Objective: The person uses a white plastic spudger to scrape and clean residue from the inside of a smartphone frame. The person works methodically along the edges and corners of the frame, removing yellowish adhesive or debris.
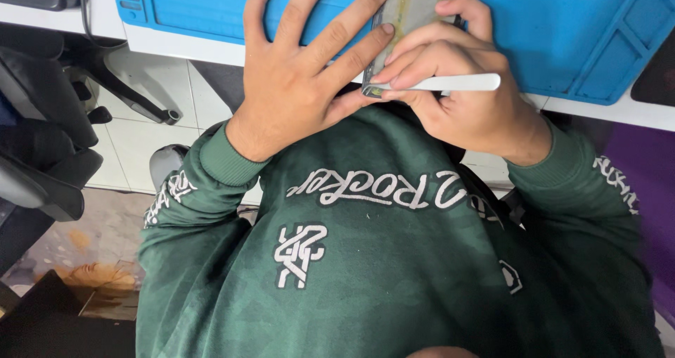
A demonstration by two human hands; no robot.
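A flat phone body [415, 10] with a metal frame and a grey, yellow-streaked inner face lies on the blue work mat [197, 7] at the table's near edge. My left hand [302, 70] presses flat on the mat, fingers spread, fingertips against the phone's left side. My right hand [457, 84] grips a flat white metal pry tool [457, 82], its tip at the phone's near left corner. Both arms wear dark green sleeves.
The white table edge [176, 43] runs under the blue mat. A second blue mat section [569, 35] with raised ridges lies to the right. A black office chair [42, 140] stands on the tiled floor at left. A purple surface [647, 175] shows at right.
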